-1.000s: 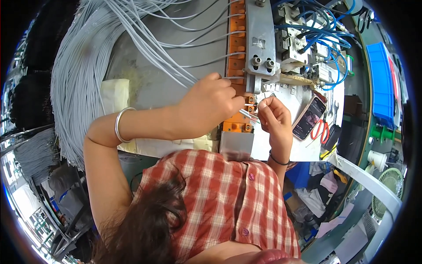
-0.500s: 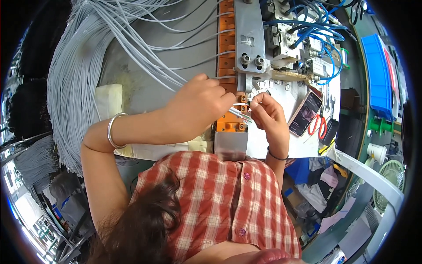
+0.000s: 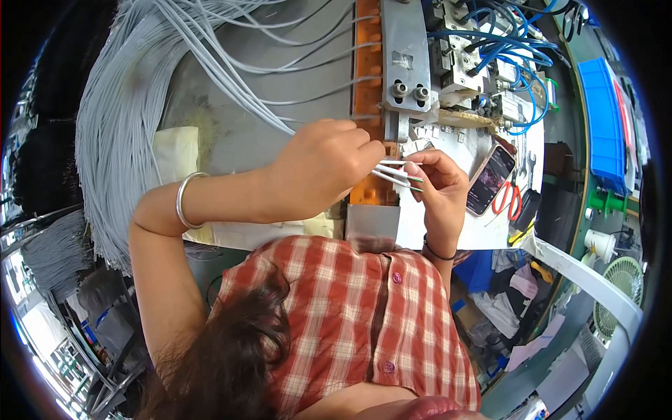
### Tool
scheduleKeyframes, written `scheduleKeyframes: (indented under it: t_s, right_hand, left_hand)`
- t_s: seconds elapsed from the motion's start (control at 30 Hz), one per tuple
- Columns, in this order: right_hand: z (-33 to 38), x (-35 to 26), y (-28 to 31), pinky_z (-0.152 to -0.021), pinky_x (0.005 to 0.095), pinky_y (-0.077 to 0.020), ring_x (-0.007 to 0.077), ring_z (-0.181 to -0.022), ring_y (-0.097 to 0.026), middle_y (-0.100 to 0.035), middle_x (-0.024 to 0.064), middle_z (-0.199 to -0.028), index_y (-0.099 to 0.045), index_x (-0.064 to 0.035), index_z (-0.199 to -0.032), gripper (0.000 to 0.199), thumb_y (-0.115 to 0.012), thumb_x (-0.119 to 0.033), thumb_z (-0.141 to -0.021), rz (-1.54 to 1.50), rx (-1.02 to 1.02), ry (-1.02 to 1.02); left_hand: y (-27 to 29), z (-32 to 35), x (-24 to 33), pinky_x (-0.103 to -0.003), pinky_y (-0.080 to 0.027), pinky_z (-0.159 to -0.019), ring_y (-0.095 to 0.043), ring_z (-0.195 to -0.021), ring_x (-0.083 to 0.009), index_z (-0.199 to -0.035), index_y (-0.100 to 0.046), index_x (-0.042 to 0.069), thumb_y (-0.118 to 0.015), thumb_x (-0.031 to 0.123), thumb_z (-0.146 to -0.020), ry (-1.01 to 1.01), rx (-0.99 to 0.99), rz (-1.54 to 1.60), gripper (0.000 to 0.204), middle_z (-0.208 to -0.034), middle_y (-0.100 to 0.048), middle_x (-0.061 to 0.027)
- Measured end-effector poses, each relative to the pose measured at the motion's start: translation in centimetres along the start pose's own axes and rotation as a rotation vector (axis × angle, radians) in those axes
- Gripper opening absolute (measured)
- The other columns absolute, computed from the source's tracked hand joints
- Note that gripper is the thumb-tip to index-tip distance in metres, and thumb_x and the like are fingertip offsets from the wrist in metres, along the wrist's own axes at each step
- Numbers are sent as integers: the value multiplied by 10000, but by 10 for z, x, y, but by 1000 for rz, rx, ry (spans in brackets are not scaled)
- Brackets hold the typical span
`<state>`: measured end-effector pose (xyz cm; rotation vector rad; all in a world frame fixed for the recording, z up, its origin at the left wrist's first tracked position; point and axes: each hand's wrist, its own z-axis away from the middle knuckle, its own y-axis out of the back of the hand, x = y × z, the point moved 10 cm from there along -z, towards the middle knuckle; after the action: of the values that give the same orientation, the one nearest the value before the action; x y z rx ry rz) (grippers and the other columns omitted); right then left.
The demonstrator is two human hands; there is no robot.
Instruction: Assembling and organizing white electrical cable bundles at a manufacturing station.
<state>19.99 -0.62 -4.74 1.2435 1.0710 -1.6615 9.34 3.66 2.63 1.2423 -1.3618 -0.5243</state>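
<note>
We see the left hand (image 3: 329,157) clenched round grey wires (image 3: 392,175), tips jutting past the orange fixture (image 3: 367,98); the right hand (image 3: 441,187) pinches one white tip. We'd grip close to the ends, keep tips fanned, and handle them singly.

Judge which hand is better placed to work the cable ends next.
The right hand, probably: it is right at the cable ends, while the left hand is closed around the cables farther back.
</note>
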Motion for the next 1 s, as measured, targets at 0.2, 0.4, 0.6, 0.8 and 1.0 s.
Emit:
scheduleKeyframes:
  t_s: [0.2,0.4,0.6,0.8,1.0]
  right_hand:
    - [0,7,8,-434,146,-318,12,-520,-437,-586,20,-714,-596,30,-838,80,-623,-24,-785,-34,37,4]
    - [1,7,7,-387,156,-326,33,-476,-443,-579,45,-706,-581,42,-813,59,-596,-11,-791,-78,91,24]
    - [2,7,-5,-384,159,-334,40,-469,-451,-583,56,-691,-575,47,-814,68,-600,-8,-784,-220,-101,-73]
    - [1,5,8,-382,166,-328,45,-448,-437,-577,50,-684,-562,38,-807,82,-611,-20,-778,91,28,-10]
    - [-2,12,9,-396,163,-327,43,-454,-437,-571,33,-681,-550,17,-769,81,-602,-39,-796,4,-22,-20]
  left_hand:
    - [5,-2,0,-350,-401,-592,-491,-684,-252,-738,-517,30,-581,-4,-597,-36,62,29,159,-685,-490,-79]
    - [4,-1,-2,-358,-391,-598,-478,-695,-256,-735,-517,29,-578,-27,-582,-1,52,-5,174,-680,-478,-78]
    - [7,-4,-1,-354,-375,-610,-462,-714,-247,-733,-523,35,-573,-24,-584,-22,43,20,168,-680,-464,-72]
    - [1,-2,-2,-346,-366,-626,-462,-716,-236,-724,-522,41,-578,-10,-592,-4,0,-17,151,-685,-463,-68]
    - [-5,-2,4,-339,-358,-636,-463,-715,-236,-742,-526,41,-567,-16,-598,-92,32,27,160,-684,-465,-67]
